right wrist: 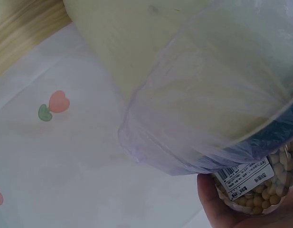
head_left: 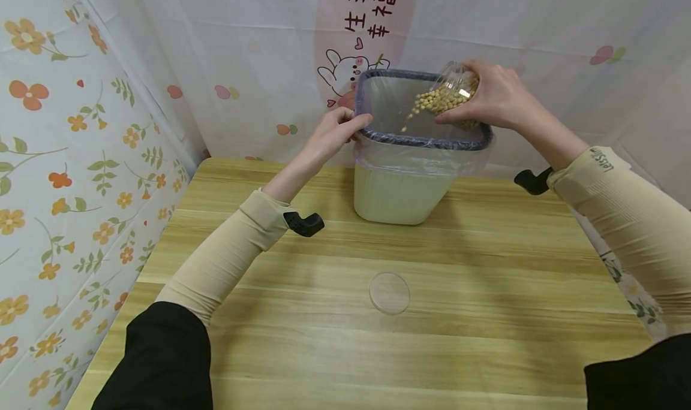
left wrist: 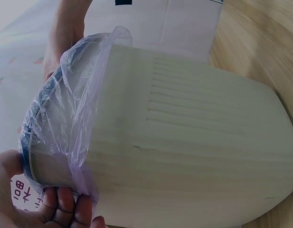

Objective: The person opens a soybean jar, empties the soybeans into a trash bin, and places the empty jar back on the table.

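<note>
My right hand grips a clear plastic jar of soybeans, tipped sideways over the trash can's mouth. Beans spill from the jar's opening down into the can. A printed label shows on the jar in the right wrist view. The cream trash can has a dark rim and a thin purplish liner bag folded over it. At the can's left corner, my left hand pinches the rim and liner, thumb on top and fingers curled beneath.
A round clear lid lies on the wooden table in front of the can. Behind the can hangs a printed curtain, and a floral curtain borders the left side.
</note>
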A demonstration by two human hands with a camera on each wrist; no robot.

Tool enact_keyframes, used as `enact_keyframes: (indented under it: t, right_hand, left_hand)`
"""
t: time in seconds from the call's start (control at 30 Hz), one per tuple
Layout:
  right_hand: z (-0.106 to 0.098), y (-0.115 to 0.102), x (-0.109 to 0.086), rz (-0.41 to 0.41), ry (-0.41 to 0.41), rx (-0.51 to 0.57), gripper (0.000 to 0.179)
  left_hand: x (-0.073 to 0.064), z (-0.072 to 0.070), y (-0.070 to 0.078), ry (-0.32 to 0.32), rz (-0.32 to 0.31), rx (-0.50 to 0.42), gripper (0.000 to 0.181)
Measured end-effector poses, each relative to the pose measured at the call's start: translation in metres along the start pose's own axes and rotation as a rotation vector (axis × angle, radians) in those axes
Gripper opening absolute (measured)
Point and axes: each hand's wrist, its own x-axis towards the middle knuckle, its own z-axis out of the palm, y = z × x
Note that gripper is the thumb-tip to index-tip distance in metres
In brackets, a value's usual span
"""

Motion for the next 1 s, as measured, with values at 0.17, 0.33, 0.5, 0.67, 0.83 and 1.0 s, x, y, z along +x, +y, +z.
enact_keyframes:
  t: [0.17, 0.33, 0.5, 0.67, 0.83, 1.0]
  right_hand:
    - [-0.0011, 0.0002, -0.0017, -0.002, -0.005, -0.03, 0.118]
    - [-0.0034, -0.0005, -0.0017, -0.007, -0.012, -0.059, 0.118]
    - [-0.0059, -0.0012, -0.0018, 0.001, -0.022, -0.069, 0.12]
    - [-0.0075, -0.0022, -0.0018, 0.001, -0.02, -0.081, 0.12]
    - [-0.009, -0.0028, -0.0016, -0.004, -0.02, -0.097, 0.12]
    - [-0.0098, -0.0038, -0.0018, -0.005, -0.029, -0.1, 0.12]
  left_hand:
    - [0.0002, 0.0006, -0.0003, -0.003, 0.0, -0.009, 0.026]
    - [-0.0004, 0.0005, -0.001, 0.0, 0.0, -0.023, 0.027]
    - [0.0004, 0.0014, -0.0018, 0.001, 0.006, -0.031, 0.028]
    - [0.0001, 0.001, -0.0029, 0.001, 0.01, -0.037, 0.026]
    - [-0.0009, 0.0008, -0.0028, -0.001, 0.014, -0.039, 0.025]
    - [-0.0012, 0.0008, -0.0029, 0.004, 0.016, -0.033, 0.027]
